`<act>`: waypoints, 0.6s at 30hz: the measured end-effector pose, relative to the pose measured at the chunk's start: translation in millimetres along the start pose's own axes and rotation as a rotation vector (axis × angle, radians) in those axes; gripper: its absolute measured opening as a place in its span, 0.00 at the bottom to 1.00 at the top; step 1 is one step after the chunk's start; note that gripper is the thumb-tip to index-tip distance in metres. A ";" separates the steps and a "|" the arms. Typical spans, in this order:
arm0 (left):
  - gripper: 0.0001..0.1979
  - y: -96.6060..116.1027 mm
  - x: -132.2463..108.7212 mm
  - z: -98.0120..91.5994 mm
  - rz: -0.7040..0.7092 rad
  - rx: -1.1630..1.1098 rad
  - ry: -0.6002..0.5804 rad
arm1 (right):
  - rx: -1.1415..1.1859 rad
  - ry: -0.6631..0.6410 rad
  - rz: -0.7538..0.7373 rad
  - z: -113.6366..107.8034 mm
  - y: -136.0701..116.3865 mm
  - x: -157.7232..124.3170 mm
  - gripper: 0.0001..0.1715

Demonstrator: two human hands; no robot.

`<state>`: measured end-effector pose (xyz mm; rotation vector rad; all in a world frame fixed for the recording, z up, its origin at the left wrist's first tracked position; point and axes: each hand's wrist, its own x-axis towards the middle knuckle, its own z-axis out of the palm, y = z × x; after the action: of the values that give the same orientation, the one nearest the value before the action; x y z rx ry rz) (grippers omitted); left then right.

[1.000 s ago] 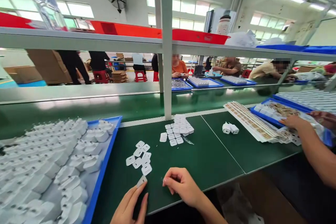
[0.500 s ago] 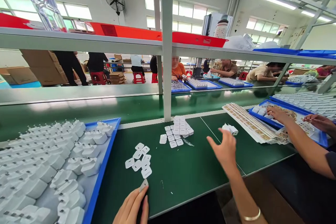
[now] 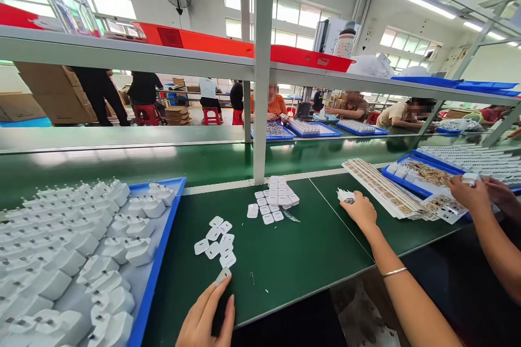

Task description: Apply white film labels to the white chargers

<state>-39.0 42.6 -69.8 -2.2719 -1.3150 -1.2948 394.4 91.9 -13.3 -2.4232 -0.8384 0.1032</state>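
Note:
My left hand (image 3: pixel 207 312) is at the front edge of the green table, its fingertips pressed on a small white cover plate (image 3: pixel 223 275) with a slot in it. Just beyond lie several similar loose cover plates (image 3: pixel 213 233), some overlapping. My right hand (image 3: pixel 361 211), a bangle at its wrist, is closed around white charger housings (image 3: pixel 344 195) standing on the table; its palm and fingers partly hide them. Between the hands, farther back, sits a stacked group of white cover plates (image 3: pixel 278 193).
A blue tray (image 3: pixel 160 233) at left holds rows of white charger housings with metal pins. Flat sheets (image 3: pixel 378 190) lie stacked at right. A co-worker's hands (image 3: pixel 472 190) hold a white piece beside another blue tray (image 3: pixel 415 187). A metal post (image 3: pixel 260 119) rises at the back edge.
My right hand has come down and closed around the white charger housings. My left hand stays with its cover plate. The co-worker's hands have drawn back from the tray with a white piece.

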 end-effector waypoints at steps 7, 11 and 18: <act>0.21 47.2 33.9 5.3 0.226 -0.078 0.018 | 0.233 -0.250 -0.370 -3.9 -31.5 -95.1 0.31; 0.24 66.9 48.1 18.0 0.367 -0.118 -0.064 | 0.451 -0.521 -0.554 -8.5 -53.5 -172.5 0.30; 0.23 57.5 38.9 22.0 0.126 -0.536 -0.222 | 0.732 -1.001 -0.494 -5.8 -63.6 -213.3 0.27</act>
<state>27.2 44.9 -39.6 -2.8749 -0.9379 -1.5279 190.4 4.3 2.7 -1.3325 -1.4515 1.2477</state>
